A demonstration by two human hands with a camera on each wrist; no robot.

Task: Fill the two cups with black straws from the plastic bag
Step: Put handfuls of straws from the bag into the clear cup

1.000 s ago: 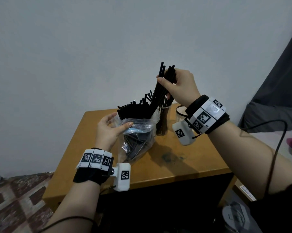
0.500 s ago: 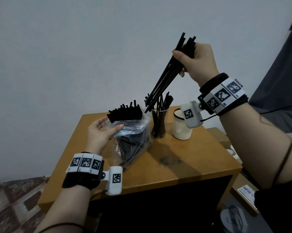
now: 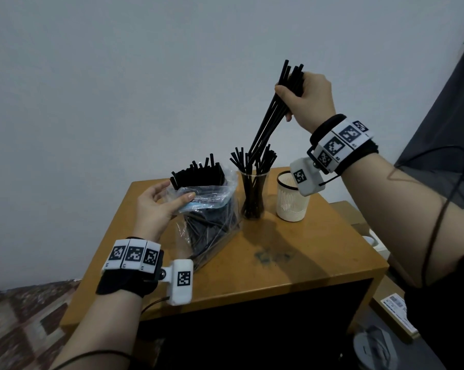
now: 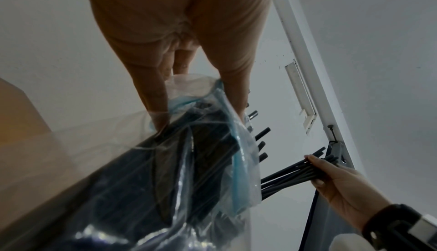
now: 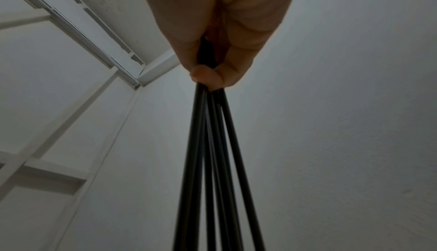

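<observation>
A clear plastic bag (image 3: 212,217) packed with black straws (image 3: 199,173) stands on the wooden table (image 3: 292,263). My left hand (image 3: 169,198) pinches the bag's rim (image 4: 189,94) and holds it upright. My right hand (image 3: 303,97) grips a bundle of black straws (image 3: 271,113) high above the table; their lower ends reach into the clear cup (image 3: 253,194), which holds several straws. Right of it stands a white ribbed cup (image 3: 289,204) with a dark rim, no straws visible in it. The right wrist view shows the gripped straws (image 5: 212,161) fanning downward.
A white wall rises just behind the table. A dark curtain (image 3: 444,116) hangs at the right. Cardboard boxes (image 3: 393,311) lie on the floor to the right, patterned tiles (image 3: 17,316) to the left. A dark smudge (image 3: 271,256) marks the tabletop.
My right hand pulled the straw bundle up out of the bag, swung it right, then lowered its ends into the clear cup. The left hand kept holding the bag.
</observation>
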